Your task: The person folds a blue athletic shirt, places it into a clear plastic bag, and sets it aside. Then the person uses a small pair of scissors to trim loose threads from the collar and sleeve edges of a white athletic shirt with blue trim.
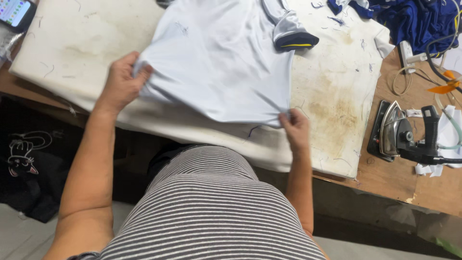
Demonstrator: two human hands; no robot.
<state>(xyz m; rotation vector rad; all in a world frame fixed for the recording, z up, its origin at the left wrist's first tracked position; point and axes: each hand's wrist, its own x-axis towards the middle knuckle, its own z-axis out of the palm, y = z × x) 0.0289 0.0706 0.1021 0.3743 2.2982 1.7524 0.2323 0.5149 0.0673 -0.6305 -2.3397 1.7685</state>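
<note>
Below, both hands at the near hem of a pale, whitish shirt [216, 58] spread over a stained white pressing pad [332, 96]. Left hand [120, 84] closed on the hem's left corner, fingers curled over a bunched fold of cloth, thumb tucked under. Right hand [294, 127] pinched shut on the hem's right corner, fingertips gripping a small peak of fabric just at the pad's near edge. Cloth pulled taut between the two grips, creases fanning from each corner toward the far side. One sleeve [291, 33] folded across the shirt's far right, with a dark cuff edged by a thin yellow line. Loose dark threads scattered over both shirt and pad.

Pad resting on a brown wooden desk [394, 178], brown scorch marks on its right portion. To the right on the desk, a steam iron [394, 130] with a shiny sole and a black handle, lying on a dark mat, hoses and cords trailing away behind it. Far right, a heap of dark blue fabric [418, 19]. Far left corner, a phone [17, 12] with a lit screen. Nearest the camera, a grey-and-white striped top [211, 212] on the person's own body. Near left, below desk level, a black bag [29, 168] with a white line drawing.
</note>
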